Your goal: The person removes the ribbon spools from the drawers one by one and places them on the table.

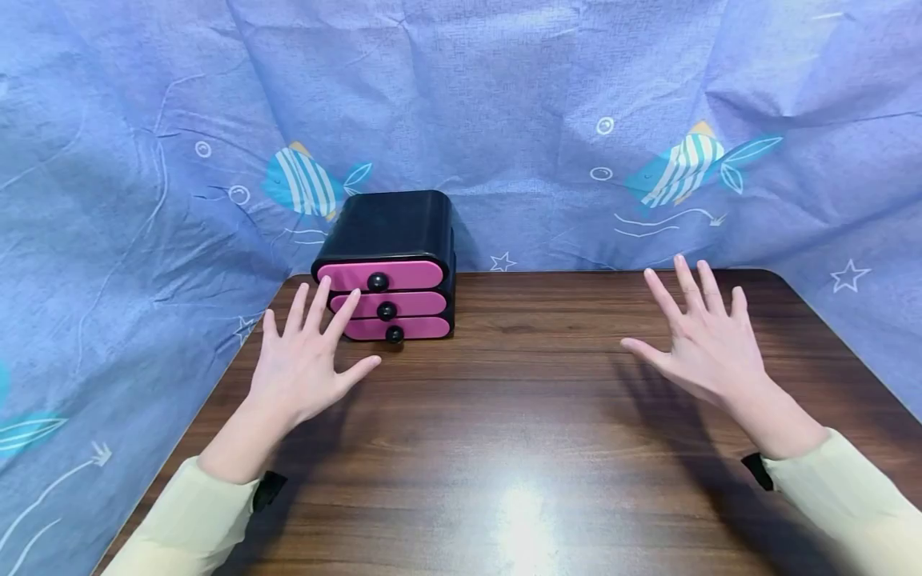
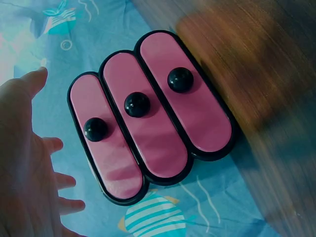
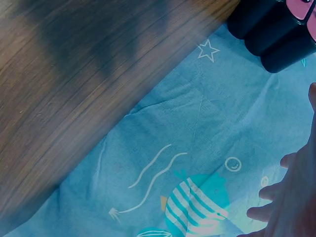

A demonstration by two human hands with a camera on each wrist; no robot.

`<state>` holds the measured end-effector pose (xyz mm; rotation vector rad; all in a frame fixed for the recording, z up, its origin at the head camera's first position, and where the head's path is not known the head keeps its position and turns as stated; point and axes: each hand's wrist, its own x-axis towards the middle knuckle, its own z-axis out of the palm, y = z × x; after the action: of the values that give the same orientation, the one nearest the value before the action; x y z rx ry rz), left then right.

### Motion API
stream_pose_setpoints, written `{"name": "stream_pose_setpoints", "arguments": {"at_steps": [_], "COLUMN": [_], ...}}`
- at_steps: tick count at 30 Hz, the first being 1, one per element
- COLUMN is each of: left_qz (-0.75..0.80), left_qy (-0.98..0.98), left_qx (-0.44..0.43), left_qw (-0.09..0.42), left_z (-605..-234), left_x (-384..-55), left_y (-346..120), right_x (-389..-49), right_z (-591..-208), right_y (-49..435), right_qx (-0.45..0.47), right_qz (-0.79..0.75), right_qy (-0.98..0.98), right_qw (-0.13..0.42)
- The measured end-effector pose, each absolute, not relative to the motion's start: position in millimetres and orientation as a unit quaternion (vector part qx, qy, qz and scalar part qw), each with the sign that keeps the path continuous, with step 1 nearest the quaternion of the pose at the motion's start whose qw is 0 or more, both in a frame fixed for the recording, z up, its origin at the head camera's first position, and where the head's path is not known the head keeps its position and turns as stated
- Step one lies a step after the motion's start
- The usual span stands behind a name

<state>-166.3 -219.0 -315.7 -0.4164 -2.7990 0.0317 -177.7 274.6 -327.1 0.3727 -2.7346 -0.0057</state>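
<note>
A black drawer box (image 1: 392, 224) with three pink drawer fronts (image 2: 145, 116), each with a round black knob (image 1: 378, 282), stands at the back left of the table. All three drawers look closed. My left hand (image 1: 298, 368) is spread with straight fingers in front of the box's left side; in the head view its fingertips overlap the drawer fronts, while the left wrist view shows it apart from them. Over the right part of the table, my right hand (image 1: 709, 348) hovers with fingers spread, holding nothing. Part of the box's side (image 3: 276, 39) appears in the right wrist view.
The brown wood-grain table (image 1: 526, 400) reaches back to a blue cloth (image 1: 519, 120) printed with fish and stars, which hangs behind it and on both sides. A bright light reflection lies on the table's front middle.
</note>
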Motion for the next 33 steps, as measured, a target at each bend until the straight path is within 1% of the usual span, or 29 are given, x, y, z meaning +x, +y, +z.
{"name": "stream_pose_setpoints", "arguments": {"at_steps": [14, 33], "left_qz": [0.01, -0.002], "left_qy": [-0.975, -0.975], "left_qx": [-0.148, -0.134], "left_qw": [0.165, 0.178], "left_z": [-308.6, -292.0], "left_x": [-171.6, -191.3], "left_y": [-220.2, -228.7], "right_x": [-184.5, -201.1], "right_z": [-322.4, -320.2], "right_y": [261.1, 223.2], "right_qx": [0.156, 0.179], "right_qz": [-0.01, 0.01], "right_qy": [-0.965, -0.967], "right_qw": [0.212, 0.182]}}
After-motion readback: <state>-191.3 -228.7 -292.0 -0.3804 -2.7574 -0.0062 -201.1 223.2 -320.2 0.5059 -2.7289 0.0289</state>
